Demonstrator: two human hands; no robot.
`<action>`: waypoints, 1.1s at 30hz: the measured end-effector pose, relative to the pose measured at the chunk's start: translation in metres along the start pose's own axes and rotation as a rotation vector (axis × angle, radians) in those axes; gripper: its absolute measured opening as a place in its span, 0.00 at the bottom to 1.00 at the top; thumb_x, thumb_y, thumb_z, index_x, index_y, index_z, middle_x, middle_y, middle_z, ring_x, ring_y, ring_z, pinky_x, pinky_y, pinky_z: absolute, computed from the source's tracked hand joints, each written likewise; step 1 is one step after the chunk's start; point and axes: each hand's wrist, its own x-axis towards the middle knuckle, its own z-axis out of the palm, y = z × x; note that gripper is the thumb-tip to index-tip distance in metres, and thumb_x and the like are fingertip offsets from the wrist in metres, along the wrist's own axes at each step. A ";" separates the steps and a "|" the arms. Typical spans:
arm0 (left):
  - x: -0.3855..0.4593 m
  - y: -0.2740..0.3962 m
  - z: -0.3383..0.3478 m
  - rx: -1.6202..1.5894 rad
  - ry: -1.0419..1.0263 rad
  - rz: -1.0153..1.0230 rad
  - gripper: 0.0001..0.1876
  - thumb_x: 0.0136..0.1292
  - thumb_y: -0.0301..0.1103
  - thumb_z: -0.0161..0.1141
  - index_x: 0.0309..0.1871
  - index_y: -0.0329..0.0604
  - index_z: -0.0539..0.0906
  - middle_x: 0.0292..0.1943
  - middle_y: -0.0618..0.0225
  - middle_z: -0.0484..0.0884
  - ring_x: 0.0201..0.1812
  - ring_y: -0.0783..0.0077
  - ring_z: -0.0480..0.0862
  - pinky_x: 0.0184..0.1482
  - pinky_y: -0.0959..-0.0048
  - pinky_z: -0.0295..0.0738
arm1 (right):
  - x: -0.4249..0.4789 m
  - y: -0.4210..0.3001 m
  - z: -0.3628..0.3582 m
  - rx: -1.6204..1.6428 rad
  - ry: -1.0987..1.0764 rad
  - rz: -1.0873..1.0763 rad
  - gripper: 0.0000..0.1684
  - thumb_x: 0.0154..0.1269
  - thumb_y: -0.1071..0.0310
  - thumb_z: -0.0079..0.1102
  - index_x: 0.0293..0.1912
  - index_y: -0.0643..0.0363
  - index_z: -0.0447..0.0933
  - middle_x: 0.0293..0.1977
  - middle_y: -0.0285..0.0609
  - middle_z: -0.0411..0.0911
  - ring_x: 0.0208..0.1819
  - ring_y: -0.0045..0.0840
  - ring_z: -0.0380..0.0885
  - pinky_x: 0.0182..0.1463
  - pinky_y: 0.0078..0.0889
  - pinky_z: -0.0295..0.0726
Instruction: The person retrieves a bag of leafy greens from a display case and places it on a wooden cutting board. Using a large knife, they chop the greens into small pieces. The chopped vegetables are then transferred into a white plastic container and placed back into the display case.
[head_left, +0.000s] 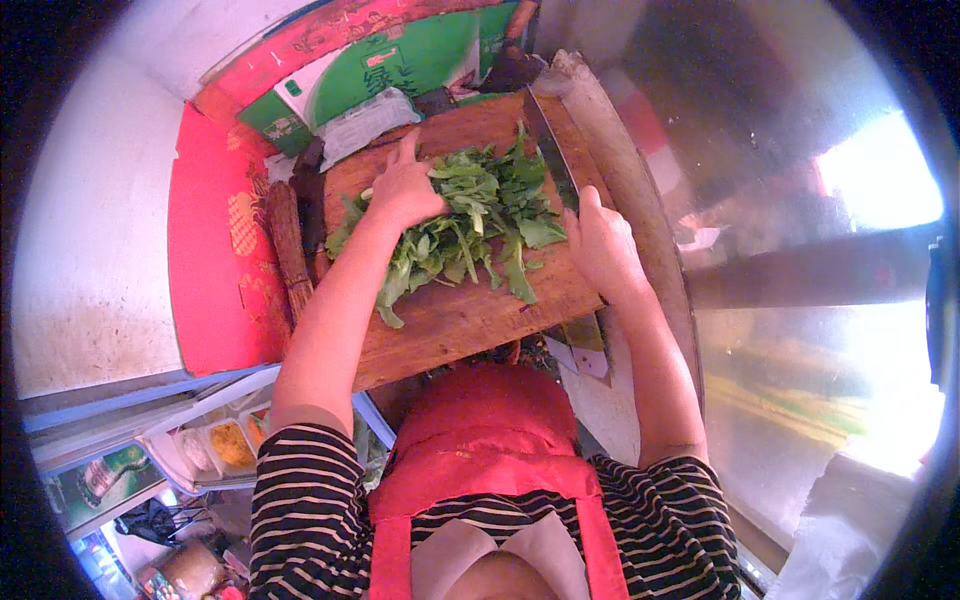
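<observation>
Leafy green vegetables (469, 225) lie in a loose, spread heap on a thick wooden chopping board (480, 322). My left hand (405, 187) rests on the upper left part of the heap, fingers partly spread; whether it grips any stems is hidden. On the board's right side, my right hand (604, 236) is closed around the handle of a large kitchen knife (553, 150). The blade points away from me, just right of the leaves, and its handle is mostly covered by my fingers.
Behind the board lie a pale plastic packet (371, 124) and a green and red carton (390, 60). A bundle of dark sticks (289, 247) stands along its left edge, beside red cardboard (217, 247). Food trays (229, 446) are at lower left; a shiny metal panel (787, 262) rises at right.
</observation>
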 end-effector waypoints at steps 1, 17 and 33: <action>0.000 -0.001 0.002 0.052 0.048 0.005 0.29 0.47 0.53 0.67 0.52 0.51 0.84 0.73 0.55 0.61 0.68 0.49 0.69 0.60 0.51 0.73 | 0.003 0.004 0.001 -0.005 -0.034 0.011 0.15 0.70 0.61 0.51 0.43 0.63 0.64 0.29 0.63 0.79 0.36 0.61 0.79 0.41 0.61 0.77; -0.031 0.008 -0.012 -0.173 0.208 0.175 0.29 0.45 0.48 0.71 0.52 0.50 0.81 0.45 0.58 0.85 0.47 0.50 0.84 0.48 0.54 0.77 | 0.004 -0.003 0.065 0.346 -0.132 -0.084 0.14 0.69 0.65 0.52 0.41 0.68 0.66 0.28 0.65 0.77 0.36 0.58 0.79 0.39 0.54 0.76; 0.012 0.014 0.023 0.070 -0.047 0.096 0.43 0.44 0.43 0.67 0.68 0.45 0.65 0.71 0.53 0.61 0.68 0.54 0.70 0.59 0.46 0.72 | -0.055 -0.049 0.005 0.246 0.054 -0.181 0.07 0.64 0.72 0.50 0.38 0.63 0.64 0.30 0.61 0.77 0.30 0.59 0.78 0.34 0.58 0.77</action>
